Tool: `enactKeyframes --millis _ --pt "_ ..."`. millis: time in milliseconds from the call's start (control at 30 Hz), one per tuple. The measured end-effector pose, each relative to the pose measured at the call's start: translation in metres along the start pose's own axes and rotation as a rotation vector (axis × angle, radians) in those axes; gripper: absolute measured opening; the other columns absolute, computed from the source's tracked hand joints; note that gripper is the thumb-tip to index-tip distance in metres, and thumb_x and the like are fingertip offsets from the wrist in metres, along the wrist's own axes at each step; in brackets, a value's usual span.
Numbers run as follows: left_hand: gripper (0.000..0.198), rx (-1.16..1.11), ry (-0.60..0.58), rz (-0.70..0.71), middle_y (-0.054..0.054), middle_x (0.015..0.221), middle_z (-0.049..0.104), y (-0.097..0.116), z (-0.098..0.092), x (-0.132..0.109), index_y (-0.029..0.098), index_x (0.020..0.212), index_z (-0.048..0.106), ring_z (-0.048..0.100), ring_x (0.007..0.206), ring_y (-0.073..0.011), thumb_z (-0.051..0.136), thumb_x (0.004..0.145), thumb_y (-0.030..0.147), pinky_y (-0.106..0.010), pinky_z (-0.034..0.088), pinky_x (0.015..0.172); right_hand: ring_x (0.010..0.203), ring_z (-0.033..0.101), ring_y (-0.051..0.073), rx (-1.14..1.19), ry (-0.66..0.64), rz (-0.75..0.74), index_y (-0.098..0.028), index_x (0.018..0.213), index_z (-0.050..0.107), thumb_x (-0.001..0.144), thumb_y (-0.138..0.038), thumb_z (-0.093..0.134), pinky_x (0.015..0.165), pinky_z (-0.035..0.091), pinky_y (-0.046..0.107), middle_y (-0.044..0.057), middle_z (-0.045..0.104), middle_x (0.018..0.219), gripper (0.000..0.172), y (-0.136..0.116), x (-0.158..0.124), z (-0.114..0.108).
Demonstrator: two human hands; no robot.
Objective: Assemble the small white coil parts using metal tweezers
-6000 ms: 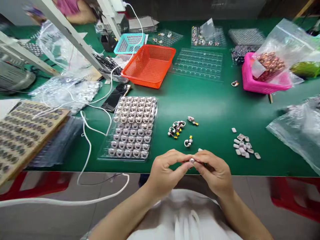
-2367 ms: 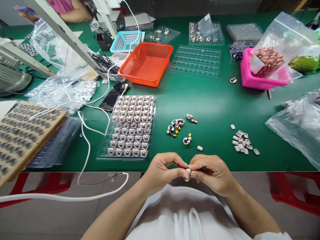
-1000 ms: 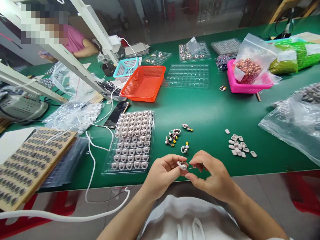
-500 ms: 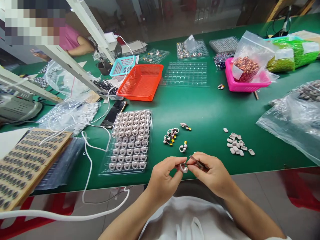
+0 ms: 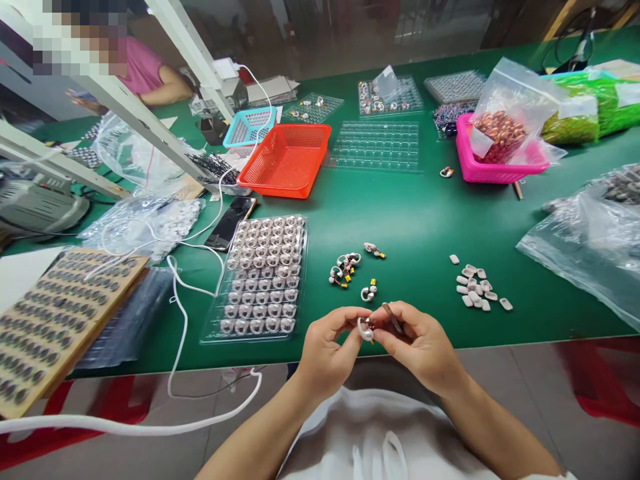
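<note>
My left hand pinches a small white, curved earphone piece just over the table's front edge. A bit of yellow shows below it. My right hand is closed, its thumb and a fingertip meeting the same piece. A thin, brownish strip-like tool sticks up between its fingers; its exact kind is unclear. Beyond the hands lie several similar earphone pieces with yellow parts, one of them set nearer. To the right is a scattered pile of small pale oval caps.
A clear tray filled with pale shells stands at left, beside a phone and white cable. Farther back are a red basket, a clear tray and a pink basket. Another person's arm shows far left.
The earphone piece has turned and shows more of its curve, with yellow now visible under it. My right fingertips have come closer to it. The whole view has shifted slightly.
</note>
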State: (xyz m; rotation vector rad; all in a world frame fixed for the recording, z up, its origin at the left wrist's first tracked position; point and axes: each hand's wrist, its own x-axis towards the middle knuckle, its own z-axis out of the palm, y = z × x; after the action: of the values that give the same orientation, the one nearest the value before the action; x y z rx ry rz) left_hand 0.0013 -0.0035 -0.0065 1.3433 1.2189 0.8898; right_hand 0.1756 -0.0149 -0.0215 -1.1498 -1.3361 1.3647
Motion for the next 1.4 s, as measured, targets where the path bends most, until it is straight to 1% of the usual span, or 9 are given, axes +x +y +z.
enactKeyframes --millis 233,367,500,633,833,933,1033,1167,1400 --pt "0.013 0.003 0.122 0.051 -0.007 0.093 0.075 -0.008 0.009 -0.006 0.020 0.099 0.071 0.071 0.084 -0.0213 0.067 0.089 0.026 -0.028 0.056 0.079 0.061 0.054 0.012 -0.298 0.132 -0.254 -0.021 0.087 0.063 0.088 -0.014 0.060 0.051 0.042 0.021 0.000 0.062 0.074 0.007 -0.009 0.000 0.009" --pt "0.014 -0.010 0.156 0.035 -0.007 0.096 0.076 -0.012 0.011 -0.007 0.022 0.099 0.071 0.071 0.089 -0.0238 0.070 0.087 0.029 -0.031 0.055 0.083 0.065 0.056 0.013 -0.221 0.181 -0.209 -0.021 0.087 0.062 0.090 -0.018 0.060 0.052 0.044 0.021 0.002 0.061 0.084 0.005 -0.008 -0.002 0.012" --pt "0.014 -0.094 0.134 -0.012 -0.005 0.089 0.076 -0.009 0.012 -0.007 0.022 0.097 0.069 0.071 0.082 -0.0205 0.070 0.087 0.030 -0.028 0.055 0.077 0.066 0.056 0.013 -0.030 0.188 -0.118 -0.022 0.090 0.062 0.091 -0.022 0.064 0.057 0.048 0.022 0.001 0.060 0.085 0.002 0.000 -0.003 0.015" --pt "0.023 -0.265 0.052 -0.166 -0.003 0.080 0.073 0.002 0.008 -0.003 0.019 0.092 0.068 0.069 0.073 -0.0184 0.075 0.082 0.038 -0.028 0.056 0.071 0.073 0.061 0.016 0.034 0.119 -0.116 -0.023 0.093 0.062 0.092 -0.023 0.064 0.062 0.051 0.025 0.002 0.060 0.087 0.001 0.004 -0.002 0.014" --pt "0.034 -0.439 -0.123 -0.339 -0.001 0.063 0.067 0.015 -0.004 0.007 0.013 0.083 0.067 0.062 0.057 -0.0133 0.083 0.072 0.040 -0.025 0.051 0.059 0.075 0.060 0.015 -0.227 -0.047 -0.308 -0.022 0.098 0.066 0.089 -0.010 0.061 0.056 0.045 0.023 0.004 0.064 0.090 0.016 -0.006 0.004 -0.001" --pt "0.034 -0.467 -0.168 -0.365 -0.001 0.062 0.068 0.017 -0.006 0.008 0.012 0.085 0.068 0.063 0.057 -0.0131 0.083 0.072 0.039 -0.024 0.052 0.059 0.071 0.059 0.014 -0.258 -0.110 -0.300 -0.021 0.096 0.065 0.090 -0.011 0.061 0.056 0.044 0.023 0.003 0.066 0.086 0.012 -0.011 0.005 -0.007" --pt "0.033 -0.476 -0.162 -0.386 -0.002 0.065 0.070 0.016 -0.007 0.009 0.012 0.086 0.069 0.065 0.058 -0.0134 0.084 0.071 0.037 -0.025 0.054 0.061 0.065 0.056 0.013 -0.218 -0.078 -0.207 -0.021 0.093 0.064 0.093 -0.020 0.061 0.053 0.044 0.023 0.003 0.064 0.083 0.003 -0.010 0.004 -0.007" --pt "0.035 -0.486 -0.187 -0.426 -0.004 0.071 0.072 0.011 -0.010 0.011 0.012 0.088 0.069 0.068 0.060 -0.0143 0.085 0.070 0.037 -0.026 0.057 0.062 0.067 0.059 0.015 -0.176 -0.059 -0.181 -0.021 0.093 0.066 0.095 -0.021 0.059 0.056 0.047 0.024 0.003 0.065 0.084 0.007 -0.005 0.004 -0.004" --pt "0.032 -0.604 -0.290 -0.553 0.000 0.060 0.067 0.002 -0.015 0.015 0.013 0.079 0.065 0.059 0.046 -0.0086 0.088 0.064 0.030 -0.020 0.053 0.048 0.070 0.058 0.015 -0.279 -0.259 -0.291 -0.022 0.100 0.068 0.092 -0.013 0.059 0.063 0.046 0.026 0.002 0.066 0.082 0.015 -0.013 0.010 -0.013"
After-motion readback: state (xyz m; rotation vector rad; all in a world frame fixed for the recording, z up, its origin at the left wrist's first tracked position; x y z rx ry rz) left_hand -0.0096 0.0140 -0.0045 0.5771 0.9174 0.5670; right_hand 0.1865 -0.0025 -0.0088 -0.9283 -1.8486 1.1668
